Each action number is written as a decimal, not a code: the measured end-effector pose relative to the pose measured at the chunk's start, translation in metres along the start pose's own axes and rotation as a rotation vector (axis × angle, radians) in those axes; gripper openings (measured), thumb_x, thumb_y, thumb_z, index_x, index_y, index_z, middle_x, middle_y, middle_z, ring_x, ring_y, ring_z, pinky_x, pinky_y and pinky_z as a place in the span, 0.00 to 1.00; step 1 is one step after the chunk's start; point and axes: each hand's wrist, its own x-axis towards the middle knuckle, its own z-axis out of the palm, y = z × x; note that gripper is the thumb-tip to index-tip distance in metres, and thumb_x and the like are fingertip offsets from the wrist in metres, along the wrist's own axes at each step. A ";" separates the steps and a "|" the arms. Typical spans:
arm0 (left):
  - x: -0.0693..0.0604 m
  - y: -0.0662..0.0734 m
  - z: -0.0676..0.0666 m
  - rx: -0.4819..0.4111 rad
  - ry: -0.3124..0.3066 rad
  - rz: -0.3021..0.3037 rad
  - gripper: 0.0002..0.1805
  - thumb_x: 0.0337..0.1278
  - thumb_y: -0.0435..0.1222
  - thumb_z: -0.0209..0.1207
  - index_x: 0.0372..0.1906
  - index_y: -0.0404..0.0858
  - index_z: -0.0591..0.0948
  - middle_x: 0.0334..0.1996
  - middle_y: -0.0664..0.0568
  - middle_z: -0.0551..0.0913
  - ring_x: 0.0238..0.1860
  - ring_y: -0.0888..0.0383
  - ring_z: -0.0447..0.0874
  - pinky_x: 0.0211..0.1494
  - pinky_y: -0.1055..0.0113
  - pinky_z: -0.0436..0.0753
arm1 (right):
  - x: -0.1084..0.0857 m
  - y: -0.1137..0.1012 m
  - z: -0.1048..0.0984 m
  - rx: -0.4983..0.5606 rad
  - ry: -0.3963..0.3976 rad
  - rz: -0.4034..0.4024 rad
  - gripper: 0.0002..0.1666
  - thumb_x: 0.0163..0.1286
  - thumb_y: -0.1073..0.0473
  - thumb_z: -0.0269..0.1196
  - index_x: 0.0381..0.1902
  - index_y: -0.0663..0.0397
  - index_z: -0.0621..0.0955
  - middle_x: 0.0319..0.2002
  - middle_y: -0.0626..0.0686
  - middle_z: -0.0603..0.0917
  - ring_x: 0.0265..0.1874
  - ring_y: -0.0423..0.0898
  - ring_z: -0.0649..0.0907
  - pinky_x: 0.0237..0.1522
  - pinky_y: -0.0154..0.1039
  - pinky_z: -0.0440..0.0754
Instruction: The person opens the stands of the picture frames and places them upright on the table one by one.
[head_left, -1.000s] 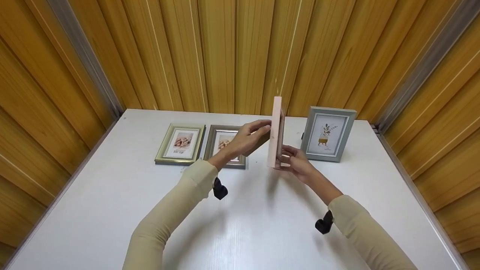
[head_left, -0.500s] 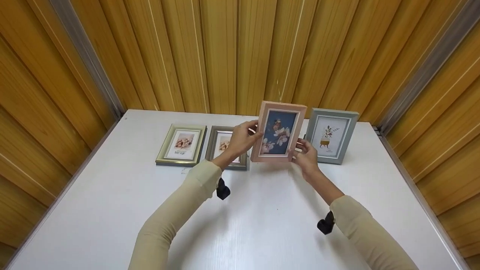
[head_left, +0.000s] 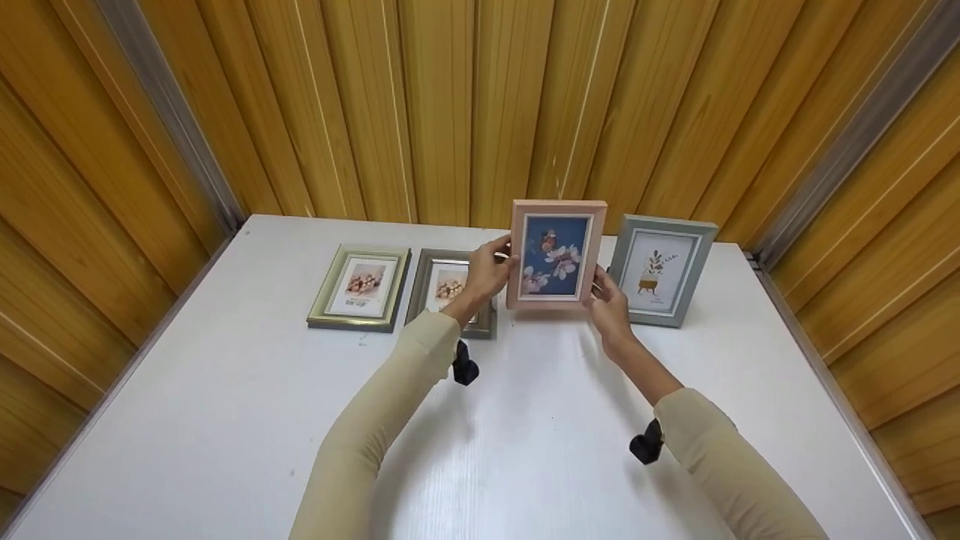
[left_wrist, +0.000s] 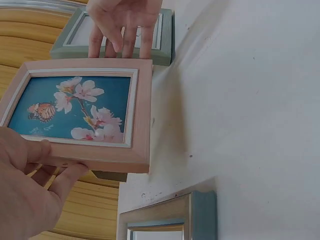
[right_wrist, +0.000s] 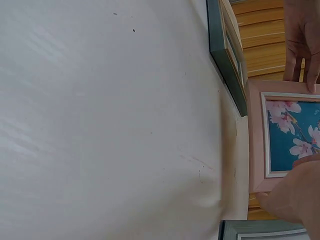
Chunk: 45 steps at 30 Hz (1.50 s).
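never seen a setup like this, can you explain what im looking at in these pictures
There is no machine working here: each grip is a person's bare hand. The largest picture comes from a camera on the person's head, looking forward and down. The other two come from cameras worn on the left and right wrists, each watching that side's work.

The left grip and right grip hold a pink picture frame by its sides. It shows a butterfly and blossoms.

On the white table, a gold frame and a brown frame lie flat to the left, the brown one partly hidden by the left arm. To the right stands a grey-green frame.
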 end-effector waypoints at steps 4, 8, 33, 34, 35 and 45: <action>0.004 -0.010 0.003 -0.056 0.016 -0.026 0.24 0.65 0.23 0.58 0.66 0.31 0.78 0.47 0.34 0.87 0.42 0.50 0.88 0.40 0.71 0.85 | 0.001 0.003 -0.001 -0.006 -0.050 0.034 0.44 0.75 0.76 0.43 0.83 0.50 0.47 0.83 0.55 0.53 0.82 0.54 0.56 0.80 0.46 0.59; 0.004 -0.018 0.008 -0.073 0.002 -0.024 0.24 0.65 0.23 0.58 0.66 0.30 0.78 0.46 0.32 0.87 0.42 0.47 0.89 0.37 0.71 0.85 | 0.001 0.009 -0.004 -0.023 -0.049 0.054 0.43 0.75 0.76 0.42 0.83 0.50 0.46 0.83 0.55 0.53 0.82 0.54 0.56 0.80 0.46 0.60; -0.001 -0.026 0.008 0.072 -0.075 0.026 0.20 0.67 0.26 0.55 0.62 0.25 0.77 0.50 0.32 0.86 0.54 0.40 0.86 0.60 0.55 0.83 | -0.007 0.005 -0.010 -0.122 -0.029 0.151 0.39 0.75 0.69 0.46 0.80 0.69 0.49 0.78 0.71 0.58 0.77 0.63 0.63 0.74 0.53 0.70; -0.001 -0.026 0.007 0.074 -0.088 0.025 0.21 0.67 0.26 0.55 0.63 0.25 0.76 0.51 0.31 0.86 0.55 0.40 0.85 0.61 0.55 0.83 | -0.008 0.003 -0.010 -0.121 -0.029 0.162 0.38 0.75 0.69 0.46 0.79 0.72 0.49 0.77 0.72 0.59 0.77 0.63 0.64 0.72 0.53 0.72; -0.001 -0.026 0.005 0.076 -0.101 0.023 0.21 0.68 0.26 0.55 0.63 0.24 0.76 0.52 0.31 0.85 0.56 0.40 0.85 0.62 0.54 0.83 | -0.009 0.000 -0.010 -0.123 -0.031 0.173 0.38 0.75 0.69 0.46 0.78 0.74 0.50 0.76 0.73 0.60 0.76 0.64 0.65 0.72 0.53 0.73; -0.008 -0.033 -0.024 0.174 -0.095 -0.002 0.20 0.65 0.25 0.54 0.60 0.23 0.76 0.50 0.30 0.84 0.53 0.39 0.85 0.61 0.50 0.82 | -0.017 -0.006 0.008 -0.223 -0.116 0.251 0.29 0.78 0.65 0.50 0.73 0.74 0.65 0.69 0.71 0.71 0.66 0.63 0.78 0.65 0.48 0.80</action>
